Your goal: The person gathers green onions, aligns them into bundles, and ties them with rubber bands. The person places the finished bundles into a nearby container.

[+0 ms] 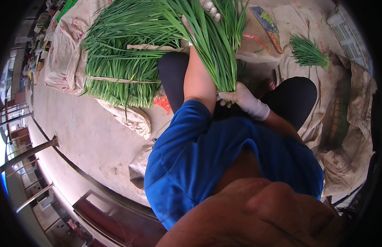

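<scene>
A loose bunch of long green garlic chives (214, 55) slants across my lap. My right hand (240, 97), in a whitish glove, grips its stem ends. Farther up, my gloved left hand (211, 10) curls round the leaves from beneath; leaves hide its palm. To the left lies a large pile of chives (123, 68), with cloth-like strips around parts of it. More chives (235, 24) lie just beyond the held bunch. A cleaver (266, 27) with a wooden handle has chopped green bits on its blade. Right of it rests a small chive bunch (309, 52).
A floral cloth (64, 58) lies beside the pile's left side. Red ties (163, 104) are near my left knee, and a red strip (255, 40) lies by the cleaver. A pale plastic crate (345, 37) stands far right, beyond crumpled beige cloth (339, 166).
</scene>
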{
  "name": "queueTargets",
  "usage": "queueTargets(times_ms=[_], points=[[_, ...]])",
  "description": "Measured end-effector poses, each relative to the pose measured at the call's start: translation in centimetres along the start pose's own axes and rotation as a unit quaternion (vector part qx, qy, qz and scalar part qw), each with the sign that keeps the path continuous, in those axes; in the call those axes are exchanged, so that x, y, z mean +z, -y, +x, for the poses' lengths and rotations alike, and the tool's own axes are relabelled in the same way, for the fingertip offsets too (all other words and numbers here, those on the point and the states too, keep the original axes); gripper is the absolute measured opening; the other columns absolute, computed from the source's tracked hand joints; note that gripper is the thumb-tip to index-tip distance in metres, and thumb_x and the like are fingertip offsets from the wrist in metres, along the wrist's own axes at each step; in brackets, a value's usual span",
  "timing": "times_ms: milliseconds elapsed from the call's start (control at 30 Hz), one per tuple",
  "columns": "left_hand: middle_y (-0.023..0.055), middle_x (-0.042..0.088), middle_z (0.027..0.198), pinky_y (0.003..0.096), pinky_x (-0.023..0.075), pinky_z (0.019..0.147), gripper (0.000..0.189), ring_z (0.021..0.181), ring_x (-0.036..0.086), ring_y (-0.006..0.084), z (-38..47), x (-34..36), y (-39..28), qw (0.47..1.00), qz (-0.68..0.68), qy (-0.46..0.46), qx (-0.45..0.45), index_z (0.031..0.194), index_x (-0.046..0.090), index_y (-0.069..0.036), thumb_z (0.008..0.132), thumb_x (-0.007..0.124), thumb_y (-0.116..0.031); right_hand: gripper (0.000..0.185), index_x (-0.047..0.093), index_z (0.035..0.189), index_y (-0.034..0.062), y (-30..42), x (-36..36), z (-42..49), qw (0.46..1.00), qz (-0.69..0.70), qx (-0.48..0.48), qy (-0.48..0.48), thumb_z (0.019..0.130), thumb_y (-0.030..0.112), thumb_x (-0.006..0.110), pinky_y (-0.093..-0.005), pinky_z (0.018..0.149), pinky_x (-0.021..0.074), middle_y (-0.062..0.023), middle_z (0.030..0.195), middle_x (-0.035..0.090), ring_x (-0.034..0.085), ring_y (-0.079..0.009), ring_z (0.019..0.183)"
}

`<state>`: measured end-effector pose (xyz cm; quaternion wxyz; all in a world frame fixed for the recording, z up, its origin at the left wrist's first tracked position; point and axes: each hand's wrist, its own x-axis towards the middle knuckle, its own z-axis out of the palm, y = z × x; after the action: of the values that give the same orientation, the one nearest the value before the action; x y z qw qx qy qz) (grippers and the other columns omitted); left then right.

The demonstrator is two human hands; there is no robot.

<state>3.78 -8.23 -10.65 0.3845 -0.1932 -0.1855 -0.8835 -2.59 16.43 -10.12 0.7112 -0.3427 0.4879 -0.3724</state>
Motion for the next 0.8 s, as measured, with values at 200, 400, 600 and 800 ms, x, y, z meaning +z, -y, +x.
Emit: queueTargets(times_ms=[200, 400, 600, 800], points=[[0.0119, 0.056, 0.113, 0.0432, 0.049, 0.084, 0.061, 0.101, 0.056, 0.0283, 0.1, -3.4, 3.2, 0.963, 0.115, -0.243, -0.029, 0.121, 0.048, -0.008, 0.089, 0.032, -0.058, 0.034, 0.056, 0.114, 0.0022, 3.1, -3.3, -3.1, 0.992, 0.027, -0.103, -0.064, 0.082, 0.015, 0.058, -0.0194, 0.049, 0.0403, -0.0038, 0.074, 0.059, 0.052, -0.0081, 0.057], [0.0145, 0.047, 0.126, 0.0414, 0.0415, 0.091, 0.087, 0.111, 0.05, 0.0286, -6.3, -2.2, 9.2, 0.937, 0.118, -0.279, -0.173, 0.132, 0.032, 0.0, 0.081, 0.031, -0.071, 0.03, 0.056, 0.111, 0.0027, 3.1, -8.0, -0.6, 0.973, 0.05, -0.153, -0.166, 0.084, 0.016, 0.059, -0.0191, 0.05, 0.0392, -0.0046, 0.077, 0.061, 0.052, -0.0083, 0.059], [0.0172, 0.054, 0.117, 0.0298, 0.0479, 0.066, 0.077, 0.079, 0.058, 0.0185, -10.7, -2.6, 12.1, 0.921, 0.17, -0.109, -0.332, 0.129, 0.039, -0.001, 0.081, 0.048, -0.061, 0.024, 0.059, 0.099, 0.005, -2.0, -9.8, 2.2, 0.977, 0.17, -0.074, -0.1, 0.083, 0.022, 0.062, -0.0223, 0.054, 0.0453, -0.0061, 0.081, 0.064, 0.058, -0.0119, 0.065], [0.017, 0.053, 0.122, 0.0273, 0.0501, 0.063, 0.073, 0.074, 0.06, 0.014, -12.4, -3.7, 13.6, 0.926, 0.076, -0.1, -0.356, 0.128, 0.042, 0.002, 0.081, 0.052, -0.053, 0.031, 0.059, 0.097, 0.005, -5.0, -10.9, 2.3, 0.97, 0.243, 0.0, 0.002, 0.082, 0.031, 0.063, -0.0239, 0.055, 0.0464, -0.0059, 0.078, 0.063, 0.06, -0.0137, 0.067]])
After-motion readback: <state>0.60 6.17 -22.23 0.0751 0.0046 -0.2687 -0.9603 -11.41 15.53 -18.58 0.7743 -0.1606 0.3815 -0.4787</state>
